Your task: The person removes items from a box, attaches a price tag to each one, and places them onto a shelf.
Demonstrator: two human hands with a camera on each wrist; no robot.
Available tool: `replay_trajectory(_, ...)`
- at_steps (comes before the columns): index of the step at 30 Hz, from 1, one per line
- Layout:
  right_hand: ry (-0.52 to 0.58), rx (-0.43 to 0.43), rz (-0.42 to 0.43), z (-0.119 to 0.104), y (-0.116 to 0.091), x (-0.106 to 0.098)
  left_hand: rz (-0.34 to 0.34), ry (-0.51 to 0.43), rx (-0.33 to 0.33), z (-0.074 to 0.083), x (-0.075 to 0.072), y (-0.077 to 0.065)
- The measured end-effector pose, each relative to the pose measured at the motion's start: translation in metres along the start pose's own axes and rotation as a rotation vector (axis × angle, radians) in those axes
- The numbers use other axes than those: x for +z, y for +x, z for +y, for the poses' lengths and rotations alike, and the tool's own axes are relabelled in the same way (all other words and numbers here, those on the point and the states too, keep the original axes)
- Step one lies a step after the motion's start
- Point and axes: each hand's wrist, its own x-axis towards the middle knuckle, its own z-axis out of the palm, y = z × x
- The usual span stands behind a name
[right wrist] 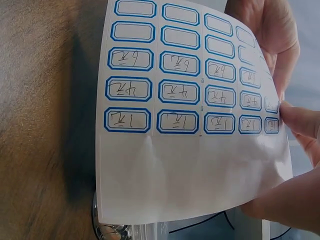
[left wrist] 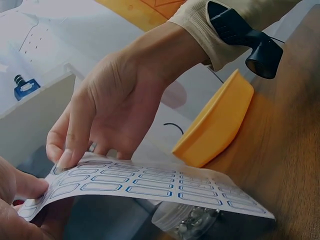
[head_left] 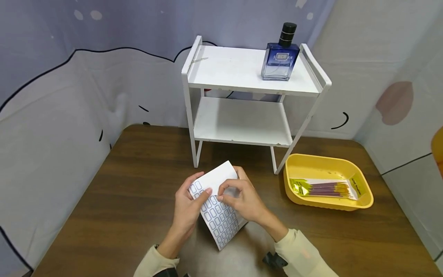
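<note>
Fingers of the left hand [head_left: 187, 209] grip the label sheet [head_left: 221, 223] at its left edge, the thumb lying across the printed face. Thumb and forefinger of the right hand [head_left: 247, 202] are curled together, tips pinching at the same sheet beside the label rows; whether a loose label lies between them is too small to tell. The sheet is held tilted above the brown table [head_left: 121, 192], in front of the white two-tier shelf [head_left: 242, 115], and bows slightly along its length. Its labels have blue borders; in the right wrist view, the three rows nearest the bare strip carry handwriting, and the two visible rows beyond them are blank. A clear container [left wrist: 175, 217] with small metallic pieces inside shows beneath the sheet, partly hidden. To the right of the hands, near a leg of the shelf, a yellow basket [head_left: 322, 167] stands on the table; within it lies a clear packet [head_left: 328, 189] of slim purple-and-yellow items. On the shelf's upper tier, toward its right end, a blue bottle [head_left: 280, 61] with a black cap stands upright. Both wrists bear pale sleeves [head_left: 301, 250].
</note>
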Motion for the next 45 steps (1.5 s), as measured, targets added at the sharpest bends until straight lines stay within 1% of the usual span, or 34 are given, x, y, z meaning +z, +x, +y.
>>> replay_trajectory(6,0.065,-0.007,-0.019,0.003,-0.001,-0.002,-0.001,0.018,0.006,0.000,-0.002,0.000)
replay_trajectory(18,0.121,-0.004,-0.041,0.006,-0.005,-0.007,0.004,0.077,-0.004,-0.001,-0.005,0.000)
replay_trajectory(24,0.169,0.005,-0.021,0.006,-0.005,-0.008,0.011,0.095,-0.042,-0.003,-0.008,0.000)
replay_trajectory(29,0.201,0.022,0.013,0.003,-0.003,-0.010,0.036,0.116,-0.053,0.001,-0.013,0.000)
replay_trajectory(33,0.217,0.033,0.031,0.000,-0.001,-0.020,0.074,0.112,-0.057,0.007,-0.023,0.003)
replay_trajectory(37,0.274,0.034,0.018,0.001,-0.001,-0.032,0.117,0.094,-0.055,0.015,-0.036,0.008)
replay_trajectory(39,0.308,0.024,0.004,0.004,-0.001,-0.037,0.137,0.094,-0.052,0.020,-0.045,0.010)
replay_trajectory(41,0.338,0.022,-0.008,0.007,-0.001,-0.040,0.165,0.075,-0.052,0.024,-0.056,0.013)
replay_trajectory(45,0.368,0.062,-0.012,0.013,-0.004,-0.046,0.240,0.007,-0.058,0.026,-0.079,0.018)
